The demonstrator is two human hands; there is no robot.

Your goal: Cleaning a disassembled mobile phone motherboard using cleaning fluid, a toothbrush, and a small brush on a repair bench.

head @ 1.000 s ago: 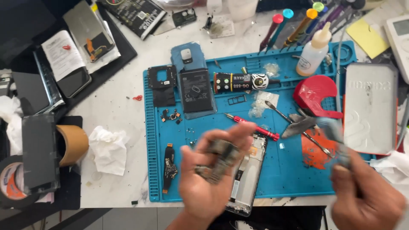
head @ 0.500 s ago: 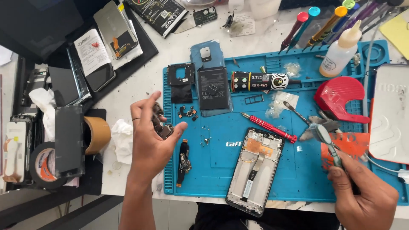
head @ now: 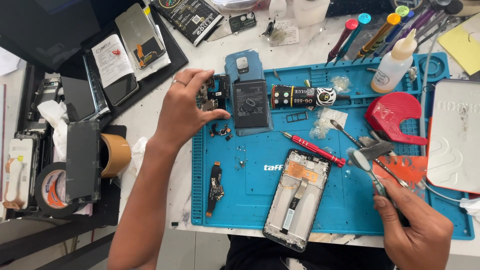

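Note:
My left hand [head: 187, 107] reaches over the upper left of the blue repair mat [head: 255, 200] and pinches a small dark circuit board [head: 211, 97] beside the black phone battery [head: 251, 104]. My right hand [head: 417, 230] rests at the mat's lower right and grips a metal tool [head: 370, 167] that points up and left. An opened phone frame [head: 297, 197] lies face down near the mat's front edge, between both hands. A red screwdriver [head: 312, 148] lies just above it.
A flex-cable part [head: 215, 187] and small screws [head: 241, 162] lie on the mat. A glue tube [head: 302, 96], red opening tool [head: 395, 116], white bottle [head: 395, 62] and screwdrivers [head: 370, 35] stand at the back. Tape rolls [head: 112, 155] and phone parts fill the left.
My left hand has carried the small board from the mat's front up and left to beside the battery. My right hand stayed at the lower right with its tool.

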